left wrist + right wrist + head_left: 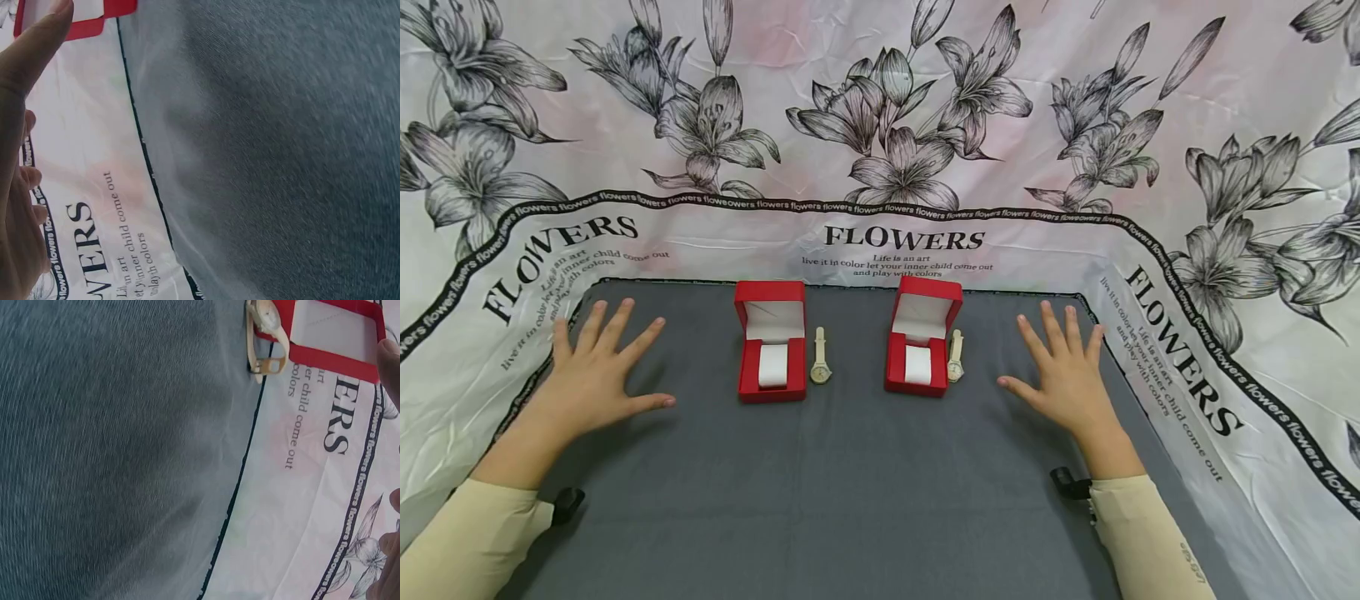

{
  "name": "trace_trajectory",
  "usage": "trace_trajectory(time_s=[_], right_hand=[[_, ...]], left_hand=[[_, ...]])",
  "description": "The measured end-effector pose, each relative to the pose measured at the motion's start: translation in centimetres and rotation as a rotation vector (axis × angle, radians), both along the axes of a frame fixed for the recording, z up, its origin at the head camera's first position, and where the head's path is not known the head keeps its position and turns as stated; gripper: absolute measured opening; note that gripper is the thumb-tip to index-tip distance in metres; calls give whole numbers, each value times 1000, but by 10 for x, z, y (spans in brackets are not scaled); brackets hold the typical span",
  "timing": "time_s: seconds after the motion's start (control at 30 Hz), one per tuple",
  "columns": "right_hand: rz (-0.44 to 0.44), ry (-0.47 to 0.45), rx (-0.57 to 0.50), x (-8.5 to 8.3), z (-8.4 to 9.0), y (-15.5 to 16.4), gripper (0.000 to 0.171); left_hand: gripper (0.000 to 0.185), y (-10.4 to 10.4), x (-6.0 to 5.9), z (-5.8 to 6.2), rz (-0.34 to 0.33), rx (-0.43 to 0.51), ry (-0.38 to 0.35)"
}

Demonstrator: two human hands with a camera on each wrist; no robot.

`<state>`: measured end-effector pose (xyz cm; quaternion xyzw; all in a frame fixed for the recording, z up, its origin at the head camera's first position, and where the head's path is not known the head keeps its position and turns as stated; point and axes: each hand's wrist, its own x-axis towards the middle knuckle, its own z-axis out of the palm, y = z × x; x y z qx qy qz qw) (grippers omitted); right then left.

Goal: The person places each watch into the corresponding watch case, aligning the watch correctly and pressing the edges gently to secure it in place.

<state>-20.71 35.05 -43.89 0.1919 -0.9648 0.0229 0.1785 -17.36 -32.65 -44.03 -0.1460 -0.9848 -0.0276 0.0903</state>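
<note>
- Sleeves (pixel 482 537) nearest; beyond, left hand (pixel 587 379) and right hand (pixel 1070 383), fingers straight and spread
- Left box (pixel 771 396) open, cushion (pixel 772 367) inside; watch (pixel 821 369) on the cloth (pixel 820 500) just beside it
- Right box (pixel 915 389) open, second cushion (pixel 917 365) inside; second watch (pixel 955 368) just beside it

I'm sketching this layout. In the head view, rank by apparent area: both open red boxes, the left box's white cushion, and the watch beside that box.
Largest: left red box and right red box, too alike to rank.
Next: white cushion.
Smallest: watch, though longer than the cushion.
</note>
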Motion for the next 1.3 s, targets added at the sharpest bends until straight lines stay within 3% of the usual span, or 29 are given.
trace_trajectory(time_s=[0.2,0.43,0.8,1.13,1.3], right_hand=[[-8,-8,-56,5,2,-8,105],[83,33,-87,9,7,-20,100],[235,107,-168,11,2,-47,95],[295,122,-206,12,-3,-73,89],[302,114,-225,12,-3,-89,98]], left_hand=[[119,8,2,6,-20,78,-7],[117,27,0,15,-80,264,31],[113,49,3,17,-143,352,98],[109,71,5,12,-199,386,109],[106,80,5,10,-220,406,80]])
